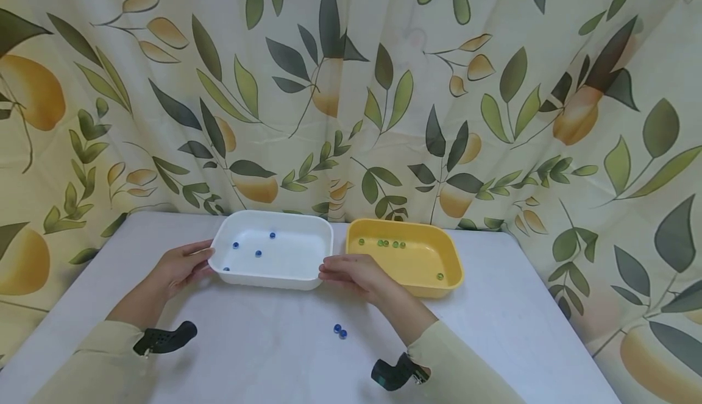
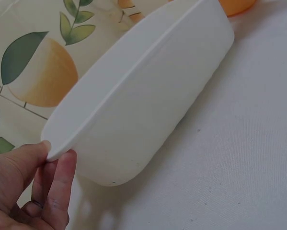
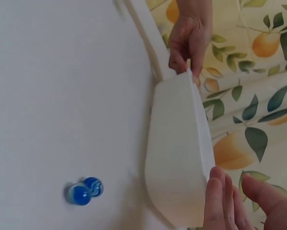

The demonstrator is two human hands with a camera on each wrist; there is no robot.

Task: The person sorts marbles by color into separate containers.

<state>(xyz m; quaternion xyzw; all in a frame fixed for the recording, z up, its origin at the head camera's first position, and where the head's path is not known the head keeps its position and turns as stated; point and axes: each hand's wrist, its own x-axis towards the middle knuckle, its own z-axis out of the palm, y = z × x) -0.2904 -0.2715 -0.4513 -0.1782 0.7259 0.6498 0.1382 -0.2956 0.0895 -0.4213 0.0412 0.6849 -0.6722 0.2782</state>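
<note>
Pinching opposite short ends of the white tray [image 1: 272, 251] by its rim, the left hand [image 1: 177, 267] and right hand [image 1: 356, 275] bracket its long axis, with the yellow tray [image 1: 406, 256] just beside its right end and two blue marbles [image 1: 340, 331] nearer the person than the white tray.

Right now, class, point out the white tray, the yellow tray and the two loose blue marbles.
white tray [image 1: 307, 224]: head view, far rim.
yellow tray [image 1: 454, 258]: head view, right rim.
two loose blue marbles [image 1: 340, 331]: head view, the pair on the table.

white tray [image 1: 307, 279], yellow tray [image 1: 451, 270], blue marbles [image 1: 340, 331]
</note>
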